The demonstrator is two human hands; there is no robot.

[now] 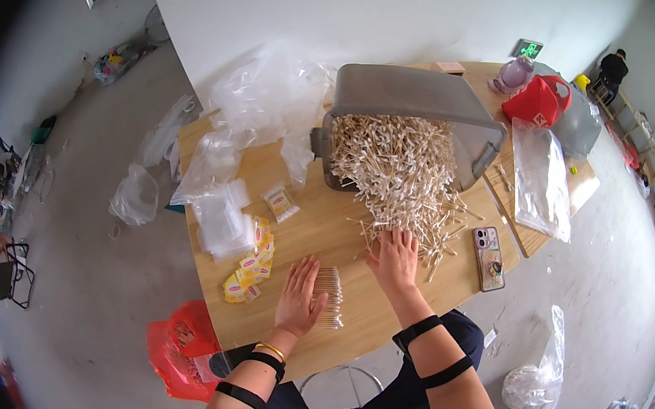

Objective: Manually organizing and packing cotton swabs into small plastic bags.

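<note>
Your left hand [299, 296] lay palm down at the left side of the row [333, 289], its fingers nearly straight and close together, the thumb angled out toward the near swabs. The row sat on the table [359, 344] in front of you, swabs side by side, their right tips in a fairly even line; your hand hid the left ends. That palm seemed to serve best as a light fence, firm enough to square the ends, yet gentle enough that no swab rolled over its neighbour.

Your right hand [395, 263] reached the near edge of the pile [398, 160], which spilled from the tipped bin [415, 93]. Its fingers were slightly spread and bent down onto the loose swabs; whether they pinched any, I could not tell. Swabs there crossed at many angles, so the sound way looked to be taking a few from the fringe rather than digging into the heap, and turning them to match the row.

The phone [489, 259] lay near, right of the pile, so a wide sweep that way risked a knock. The labels [254, 265] and bags [221, 218] sat left of your left hand, out of its line.
</note>
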